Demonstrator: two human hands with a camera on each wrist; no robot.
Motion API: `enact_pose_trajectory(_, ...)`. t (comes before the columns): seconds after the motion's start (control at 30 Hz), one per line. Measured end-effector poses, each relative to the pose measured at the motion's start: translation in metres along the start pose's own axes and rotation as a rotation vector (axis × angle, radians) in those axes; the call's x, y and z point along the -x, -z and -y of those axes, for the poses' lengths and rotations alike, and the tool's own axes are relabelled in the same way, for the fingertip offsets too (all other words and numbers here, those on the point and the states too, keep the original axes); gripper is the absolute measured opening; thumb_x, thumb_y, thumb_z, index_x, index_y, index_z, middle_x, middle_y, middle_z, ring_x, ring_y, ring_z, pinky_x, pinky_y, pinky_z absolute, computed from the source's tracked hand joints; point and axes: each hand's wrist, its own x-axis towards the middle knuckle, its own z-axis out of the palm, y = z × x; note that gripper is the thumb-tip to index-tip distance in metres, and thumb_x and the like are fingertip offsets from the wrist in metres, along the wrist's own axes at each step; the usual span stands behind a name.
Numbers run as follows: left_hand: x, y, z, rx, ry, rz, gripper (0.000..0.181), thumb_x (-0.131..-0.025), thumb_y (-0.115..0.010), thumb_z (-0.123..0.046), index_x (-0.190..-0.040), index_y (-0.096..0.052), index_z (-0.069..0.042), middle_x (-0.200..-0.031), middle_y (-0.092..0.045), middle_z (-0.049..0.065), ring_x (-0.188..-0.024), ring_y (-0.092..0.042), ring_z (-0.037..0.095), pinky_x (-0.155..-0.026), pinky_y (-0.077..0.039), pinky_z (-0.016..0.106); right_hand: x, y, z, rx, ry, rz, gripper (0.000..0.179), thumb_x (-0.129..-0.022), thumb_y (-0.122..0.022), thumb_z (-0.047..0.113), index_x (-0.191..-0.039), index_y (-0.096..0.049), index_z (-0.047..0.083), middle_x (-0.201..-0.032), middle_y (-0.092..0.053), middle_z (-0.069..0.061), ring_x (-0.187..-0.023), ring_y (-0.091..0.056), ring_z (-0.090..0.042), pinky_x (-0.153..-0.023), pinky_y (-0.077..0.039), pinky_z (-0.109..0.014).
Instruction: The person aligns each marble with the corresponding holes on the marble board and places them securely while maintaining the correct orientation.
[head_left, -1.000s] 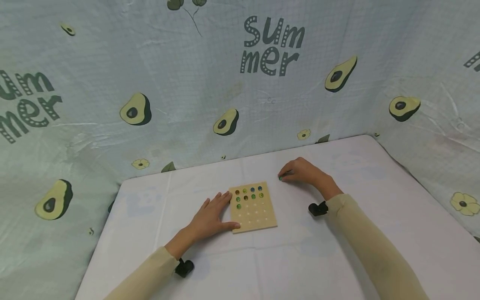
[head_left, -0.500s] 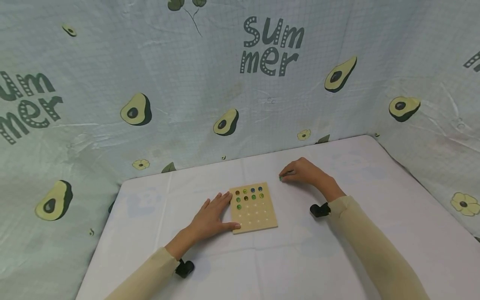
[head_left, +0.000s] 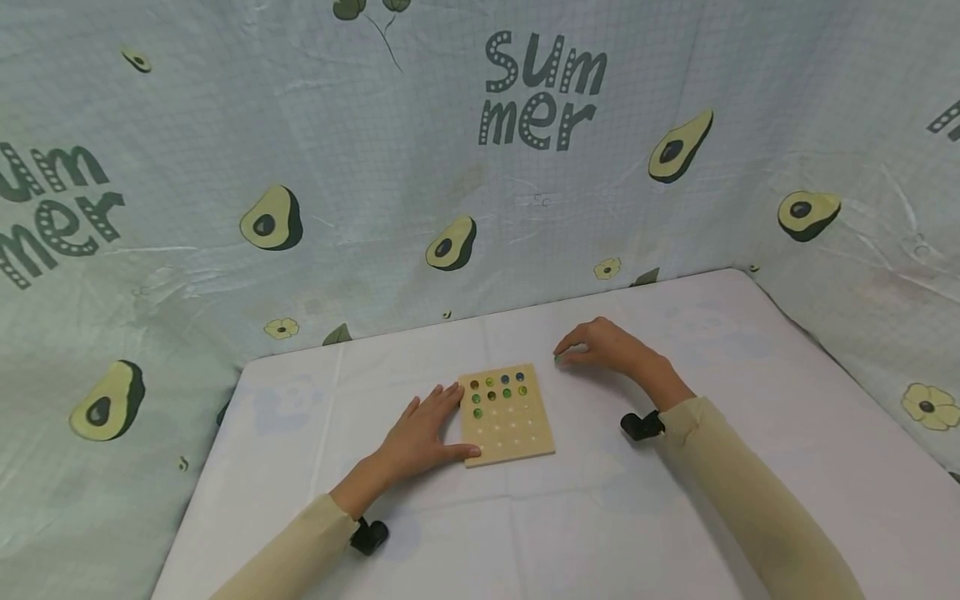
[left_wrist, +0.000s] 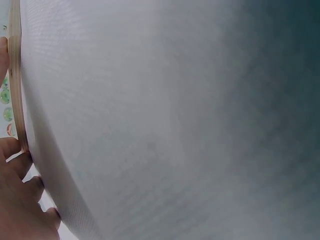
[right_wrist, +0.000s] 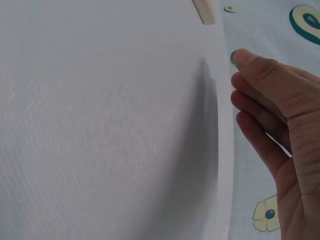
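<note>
A square wooden board (head_left: 519, 443) with rows of small dimples lies on the table. Several glass marbles (head_left: 507, 392), green, blue, yellowish and amber, sit in its two far rows, and one green marble (head_left: 477, 413) starts the third. My left hand (head_left: 417, 437) rests spread along the board's left side, thumb at the near corner and index finger at the far one. To the right of the board, just above the table, my right hand (head_left: 606, 345) pinches a green marble (right_wrist: 233, 57) between thumb and fingertips, mostly covered by them.
The white cloth-covered table (head_left: 585, 533) runs back to a hanging curtain (head_left: 360, 192) printed with avocados. A black wrist camera (head_left: 369, 537) sits by the left cuff, another wrist camera (head_left: 641, 426) by the right. In the right wrist view the board's corner shows at the top.
My right hand has shifted very slightly, its fingertips now a little nearer and to the left, with the green marble still pinched. The left hand and the board have stayed put.
</note>
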Motion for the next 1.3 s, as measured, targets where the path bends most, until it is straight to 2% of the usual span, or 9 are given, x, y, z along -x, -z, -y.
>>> enact_pose_trajectory(0.23, 0.001, 0.001, -0.001, 0.022, 0.007, 0.006, 0.107, -0.082, -0.073, -0.067, -0.162, -0.028, -0.014, -0.167, -0.027, 0.002, -0.156, -0.018, 0.026, -0.126, -0.011, 0.054, -0.002, -0.001, 0.009, 0.011, 0.037, 0.004, 0.020, -0.092, -0.078, 0.023, -0.110, -0.081, 0.016, -0.107, -0.077, 0.001, -0.105, -0.071, -0.021, -0.090, -0.057, -0.041)
enact_pose_trajectory(0.63, 0.001, 0.002, -0.002, 0.012, 0.013, 0.007, 0.106, -0.082, -0.073, -0.067, -0.162, -0.028, -0.014, -0.167, -0.027, 0.002, -0.156, -0.019, 0.026, -0.126, -0.011, 0.053, -0.009, -0.004, 0.033, 0.038, 0.183, -0.045, 0.019, -0.090, -0.079, 0.020, -0.109, -0.081, 0.015, -0.105, -0.077, 0.004, -0.101, -0.072, -0.015, -0.086, -0.058, -0.035)
enact_pose_trajectory(0.97, 0.001, 0.004, -0.002, 0.017, 0.002, 0.010, 0.105, -0.083, -0.073, -0.067, -0.162, -0.028, -0.014, -0.167, -0.027, 0.002, -0.156, -0.019, 0.027, -0.125, -0.012, 0.055, -0.017, -0.014, 0.056, 0.019, 0.306, -0.016, 0.020, -0.090, -0.079, 0.020, -0.108, -0.080, 0.012, -0.104, -0.077, 0.004, -0.100, -0.072, -0.013, -0.087, -0.058, -0.033)
enact_pose_trajectory(1.3, 0.000, 0.003, -0.002, 0.016, -0.006, 0.015, 0.106, -0.083, -0.072, -0.067, -0.162, -0.027, -0.013, -0.167, -0.026, 0.002, -0.156, -0.019, 0.027, -0.125, -0.012, 0.055, -0.023, -0.024, 0.069, -0.014, 0.338, 0.013, 0.018, -0.091, -0.079, 0.019, -0.107, -0.080, 0.013, -0.105, -0.077, 0.004, -0.101, -0.071, -0.012, -0.089, -0.058, -0.032)
